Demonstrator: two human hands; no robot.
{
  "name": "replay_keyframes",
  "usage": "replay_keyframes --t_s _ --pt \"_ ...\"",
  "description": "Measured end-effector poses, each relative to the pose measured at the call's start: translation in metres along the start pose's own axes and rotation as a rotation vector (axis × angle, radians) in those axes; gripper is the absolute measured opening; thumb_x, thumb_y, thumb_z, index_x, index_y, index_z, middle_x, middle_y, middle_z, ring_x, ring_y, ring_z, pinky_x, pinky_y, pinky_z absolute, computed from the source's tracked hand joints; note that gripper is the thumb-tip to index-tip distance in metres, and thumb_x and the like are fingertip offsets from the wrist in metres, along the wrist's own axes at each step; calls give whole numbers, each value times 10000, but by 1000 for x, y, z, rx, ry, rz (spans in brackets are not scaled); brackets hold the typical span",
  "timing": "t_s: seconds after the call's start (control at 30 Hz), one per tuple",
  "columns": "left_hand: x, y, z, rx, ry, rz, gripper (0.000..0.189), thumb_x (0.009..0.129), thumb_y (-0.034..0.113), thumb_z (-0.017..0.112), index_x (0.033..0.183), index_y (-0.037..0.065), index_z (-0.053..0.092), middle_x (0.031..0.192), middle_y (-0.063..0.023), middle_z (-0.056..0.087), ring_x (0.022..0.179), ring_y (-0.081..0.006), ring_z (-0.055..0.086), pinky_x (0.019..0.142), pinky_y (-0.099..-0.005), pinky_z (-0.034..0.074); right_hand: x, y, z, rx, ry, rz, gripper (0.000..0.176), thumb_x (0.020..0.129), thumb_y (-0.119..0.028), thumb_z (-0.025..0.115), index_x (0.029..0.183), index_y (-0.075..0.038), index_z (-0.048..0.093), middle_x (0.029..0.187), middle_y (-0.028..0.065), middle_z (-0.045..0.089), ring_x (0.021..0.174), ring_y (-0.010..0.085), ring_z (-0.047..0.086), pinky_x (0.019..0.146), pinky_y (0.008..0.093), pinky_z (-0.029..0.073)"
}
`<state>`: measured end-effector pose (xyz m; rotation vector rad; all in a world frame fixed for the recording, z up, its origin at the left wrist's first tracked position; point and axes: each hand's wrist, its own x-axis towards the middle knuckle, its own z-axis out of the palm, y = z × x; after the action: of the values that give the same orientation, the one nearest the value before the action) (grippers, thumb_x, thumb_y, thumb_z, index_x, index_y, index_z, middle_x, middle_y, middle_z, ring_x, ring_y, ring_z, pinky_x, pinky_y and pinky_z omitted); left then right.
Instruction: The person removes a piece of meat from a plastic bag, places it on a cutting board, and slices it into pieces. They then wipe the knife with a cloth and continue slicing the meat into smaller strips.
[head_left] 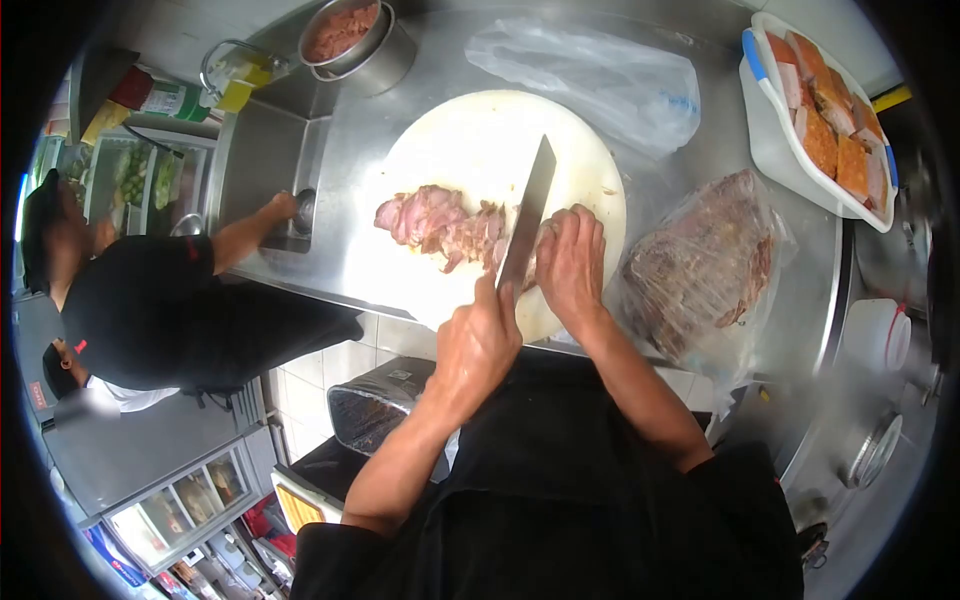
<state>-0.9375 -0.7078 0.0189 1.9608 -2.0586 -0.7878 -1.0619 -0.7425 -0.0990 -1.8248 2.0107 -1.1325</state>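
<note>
My left hand (475, 345) is wrapped round the handle of a large kitchen knife (530, 200), its long blade slanting away across a round white cutting board (460, 130). Beside the blade, on its right, my right hand (571, 258) has its fingers curled down on a piece of meat, mostly hidden under the hand. To the left of the knife lies a row of sliced, pinkish-brown meat (432, 220). A large dark chunk of meat in a clear plastic bag (705, 265) rests right of the board.
Behind the board lies a clear plastic bag (600, 80). A metal pot (375, 65) with a bowl of minced-looking meat (340, 35) stands back left. A white basin (770, 110) holds several browned meat slabs (820, 140). At left, a co-worker (150, 290) reaches into a sink (255, 170).
</note>
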Motion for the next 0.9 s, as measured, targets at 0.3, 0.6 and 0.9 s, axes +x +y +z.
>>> replay_keyframes --t_s 0.3,0.6,0.9 --pt "-50 -11 -5 175 -106 -37 221 977 161 527 876 -16 441 548 -273 577 498 -472 588 453 -547 470 3 -2 1 -51 -16 19 234 861 -84 564 1080 -7 536 1114 172 532 1016 357 506 871 471 415" --pt "-14 -16 28 108 -35 0 261 987 218 498 951 -38 469 546 -280 578 507 -470 603 479 -546 495 4 -3 -2 3 -108 22 241 864 -51 541 1099 2 534 1087 203 527 989 385 498 852 491 410" --pt "58 1 49 3 182 100 287 976 228 496 882 -39 545 629 -306 605 577 -483 618 545 -567 508 5 1 -4 34 -104 -15 190 839 -63 577 1025 -42 548 1037 141 536 989 345 503 846 464 410"
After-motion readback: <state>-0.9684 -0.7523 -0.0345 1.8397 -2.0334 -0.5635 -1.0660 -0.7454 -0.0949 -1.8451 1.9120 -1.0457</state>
